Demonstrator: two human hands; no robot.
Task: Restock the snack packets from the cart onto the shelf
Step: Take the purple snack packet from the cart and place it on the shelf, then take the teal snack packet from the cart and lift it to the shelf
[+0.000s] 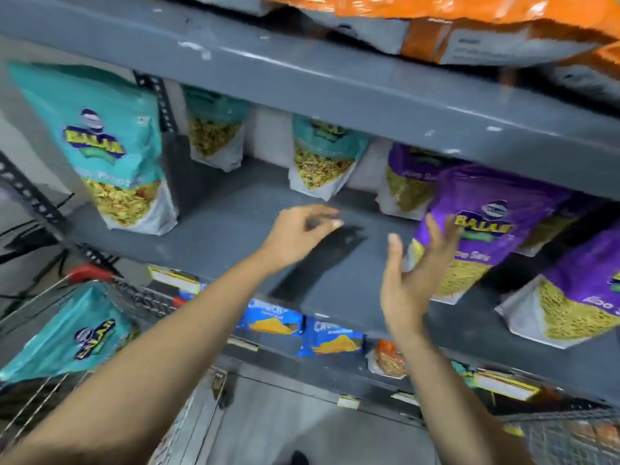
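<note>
Both of my hands reach over the grey middle shelf (pixel 235 236). My left hand (pixel 298 233) hovers above its bare centre, fingers loosely curled, holding nothing. My right hand (pixel 412 273) is spread open, its fingers touching the left edge of an upright purple snack packet (pixel 483 229). More purple packets stand behind it (pixel 409 179) and to its right (pixel 577 297). Teal packets stand at the shelf's left (pixel 110 149) and back (pixel 322 156). One teal packet (pixel 77 330) lies in the wire cart (pixel 141 297) at lower left.
Orange bags (pixel 469 15) overhang the shelf above. Blue packets (pixel 271 320) and price labels (pixel 174 278) line the shelf below. A second wire basket (pixel 570 437) shows at bottom right. Cables (pixel 33 229) hang beside the slotted shelf post (pixel 27 193) at left.
</note>
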